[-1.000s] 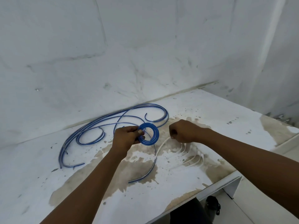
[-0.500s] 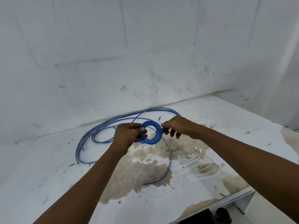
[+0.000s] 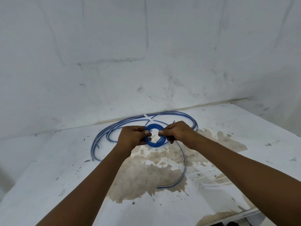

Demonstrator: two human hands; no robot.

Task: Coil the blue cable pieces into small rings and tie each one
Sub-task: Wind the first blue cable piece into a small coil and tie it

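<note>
Now both hands hold one small blue ring (image 3: 155, 136) of coiled cable above the desk (image 3: 48, 185). Left hand (image 3: 132, 137) grips the ring's left side, thumb on the near face and curled fingers behind it. Right hand (image 3: 176, 132) pinches the right side in the same way, its thumb tip on the ring's inner edge. The ring stands almost upright, facing the camera, its hole open between the two thumbs. A white tie (image 3: 149, 119) sticks up and to the left from the top of the ring, and where its lower end sits cannot be made out.

Behind the hands, the loose blue cables (image 3: 114, 128) lie in long curves on the desk, close to the wall (image 3: 146, 54). One cable (image 3: 183, 163) runs from under the right hand down the desk and bends left, its end lying on a brown stain (image 3: 146, 176). The stain spreads across the middle of the white desk, under and between the forearms. More white ties (image 3: 210, 176) lie faintly on the desk to the right of that cable.
</note>
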